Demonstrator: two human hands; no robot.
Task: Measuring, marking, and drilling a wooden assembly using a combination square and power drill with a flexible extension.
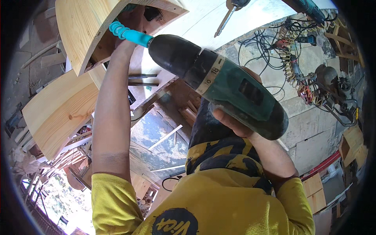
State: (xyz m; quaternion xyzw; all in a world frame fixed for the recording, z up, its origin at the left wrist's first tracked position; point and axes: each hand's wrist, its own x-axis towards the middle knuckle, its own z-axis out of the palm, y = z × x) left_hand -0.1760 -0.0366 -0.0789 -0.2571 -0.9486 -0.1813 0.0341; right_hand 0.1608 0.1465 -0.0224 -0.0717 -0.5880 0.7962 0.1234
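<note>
A green and black cordless drill (pixel 239 94) is held across the middle of the view by my right hand (pixel 237 125), whose fingers wrap round its body from below. From its black chuck (pixel 172 55) a turquoise sleeve-like attachment (pixel 135 36) points up and left into the opening of a curved pale wooden piece (pixel 88 29). My left arm reaches into that same opening. There my left hand (pixel 131 19) lies in shadow beside the attachment's tip. Its fingers are too dark to make out, and so is anything they touch.
A second curved wooden panel (pixel 64 111) lies at the left. On the pale worktop (pixel 188 23) rests a screwdriver-like tool (pixel 227 19), with another power tool (pixel 307 9) at the far right. Tangled black cables (pixel 260 47) and a coiled hose (pixel 291 74) lie across the floor. Wood scraps surround the bench.
</note>
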